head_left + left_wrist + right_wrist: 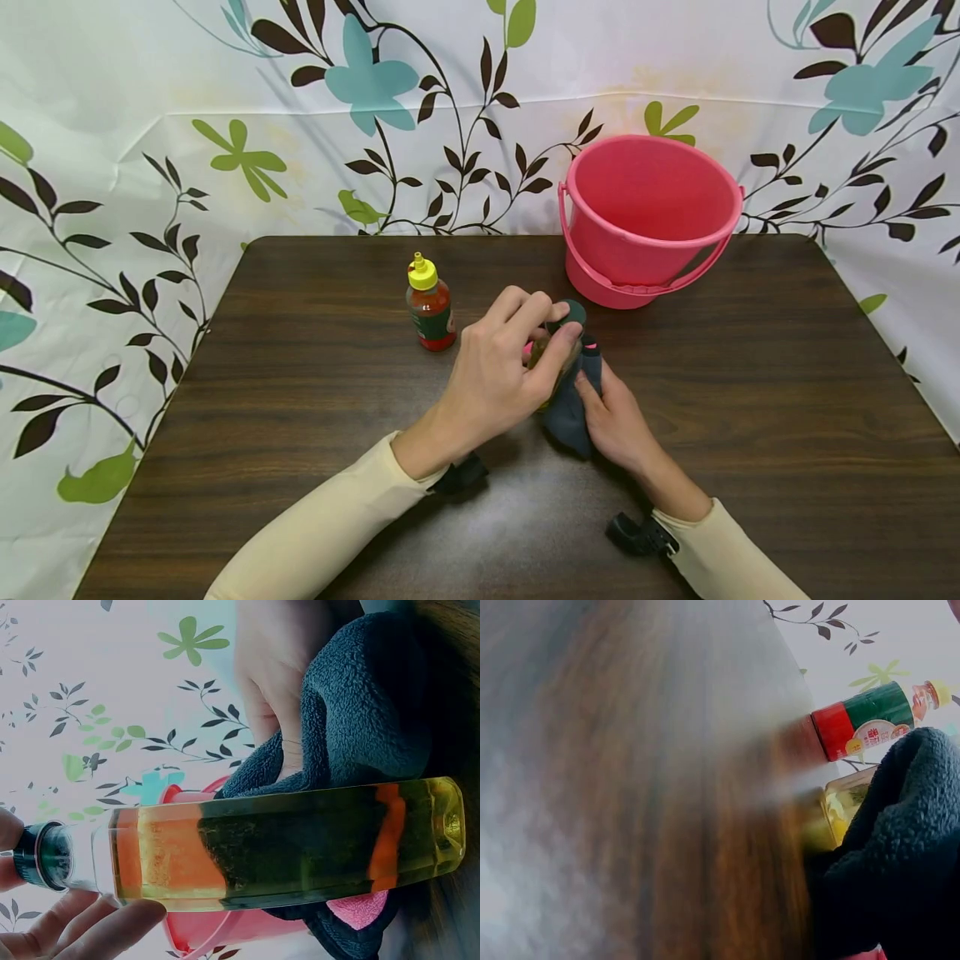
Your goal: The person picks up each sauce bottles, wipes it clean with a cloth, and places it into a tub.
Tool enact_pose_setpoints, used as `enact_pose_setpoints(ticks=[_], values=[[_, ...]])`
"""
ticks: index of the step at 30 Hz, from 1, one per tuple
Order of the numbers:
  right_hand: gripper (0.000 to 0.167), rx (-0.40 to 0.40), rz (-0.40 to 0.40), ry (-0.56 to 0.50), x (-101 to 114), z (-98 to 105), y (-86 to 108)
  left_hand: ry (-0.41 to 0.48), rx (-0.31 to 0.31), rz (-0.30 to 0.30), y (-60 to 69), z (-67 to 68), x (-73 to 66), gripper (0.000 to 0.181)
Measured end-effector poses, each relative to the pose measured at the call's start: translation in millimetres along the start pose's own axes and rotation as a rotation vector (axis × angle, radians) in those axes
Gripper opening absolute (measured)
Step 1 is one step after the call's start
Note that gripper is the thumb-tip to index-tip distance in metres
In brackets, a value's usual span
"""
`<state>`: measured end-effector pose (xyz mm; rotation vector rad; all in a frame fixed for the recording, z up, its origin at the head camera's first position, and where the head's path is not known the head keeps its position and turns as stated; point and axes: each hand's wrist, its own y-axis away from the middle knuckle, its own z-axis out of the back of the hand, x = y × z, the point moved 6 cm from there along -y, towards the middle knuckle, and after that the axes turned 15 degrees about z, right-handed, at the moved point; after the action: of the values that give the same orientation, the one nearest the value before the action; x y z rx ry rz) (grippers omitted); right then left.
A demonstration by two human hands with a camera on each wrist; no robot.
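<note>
A clear bottle of yellow liquid with a dark green cap stands in front of the bucket. My left hand pinches it at the cap and neck, fingertips round the cap in the left wrist view. My right hand grips a dark blue-grey cloth with pink parts, which lies against the bottle's side. In the right wrist view the cloth covers much of the bottle, and the right hand's fingers are hidden.
A red sauce bottle with a yellow cap stands left of the hands. Behind them, to the right, a pink bucket with its handle down stands at the table's back edge. A leaf-patterned sheet hangs behind.
</note>
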<state>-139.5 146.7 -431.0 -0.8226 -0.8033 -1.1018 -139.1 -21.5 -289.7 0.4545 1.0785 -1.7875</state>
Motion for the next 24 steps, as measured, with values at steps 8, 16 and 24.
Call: enact_pose_setpoints(ticks=[8,16,24], values=[[0.043,-0.017,-0.083,-0.172,1,1,2.7,-0.005,0.01,0.001,-0.4,0.8,-0.5,0.015],[0.053,-0.038,-0.194,-0.371,15,-3,6.2,-0.003,0.009,-0.002,-0.4,0.4,-0.9,0.015],[0.055,-0.091,-0.173,-0.557,34,-3,4.8,0.002,-0.003,-0.009,0.4,0.6,-0.2,0.014]])
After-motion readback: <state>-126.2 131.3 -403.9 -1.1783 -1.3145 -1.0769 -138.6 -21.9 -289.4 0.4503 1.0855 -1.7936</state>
